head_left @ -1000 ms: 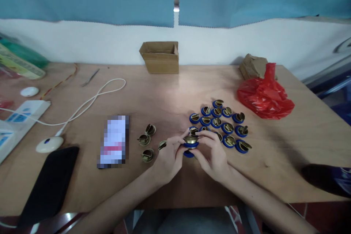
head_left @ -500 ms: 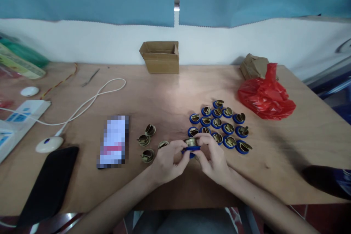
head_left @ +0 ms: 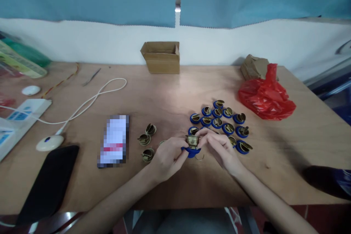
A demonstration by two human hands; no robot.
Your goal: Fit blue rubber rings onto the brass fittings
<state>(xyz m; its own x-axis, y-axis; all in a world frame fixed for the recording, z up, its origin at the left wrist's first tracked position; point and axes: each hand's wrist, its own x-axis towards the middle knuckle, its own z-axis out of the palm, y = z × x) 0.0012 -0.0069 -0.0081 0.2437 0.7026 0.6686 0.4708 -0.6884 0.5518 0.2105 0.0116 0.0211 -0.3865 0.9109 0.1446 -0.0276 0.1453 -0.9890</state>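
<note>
My left hand [head_left: 168, 155] and my right hand [head_left: 221, 147] meet over the wooden table [head_left: 170, 95], both pinching one small piece [head_left: 191, 144]: a brass-coloured cap on a blue round base. The left fingers grip the blue base from below and the left. The right fingertips press on the brass top. Just behind and to the right lies a cluster of several finished blue-and-brass pieces [head_left: 219, 119]. To the left of my hands lie three loose brass caps [head_left: 146, 139]. A thin ring [head_left: 200, 157] lies on the table under the held piece.
A small open cardboard box [head_left: 161, 56] stands at the back wall. A red plastic bag [head_left: 265, 95] and a brown paper bundle [head_left: 253, 66] lie at the right. A phone [head_left: 113, 141], a black case [head_left: 49, 181], a white mouse-like device [head_left: 49, 142] with cable and a power strip [head_left: 20, 115] lie at the left.
The held piece has tilted and dropped slightly towards the table. My right hand slid to the right, its fingertips now on the brass top. The thin ring now shows beneath the piece.
</note>
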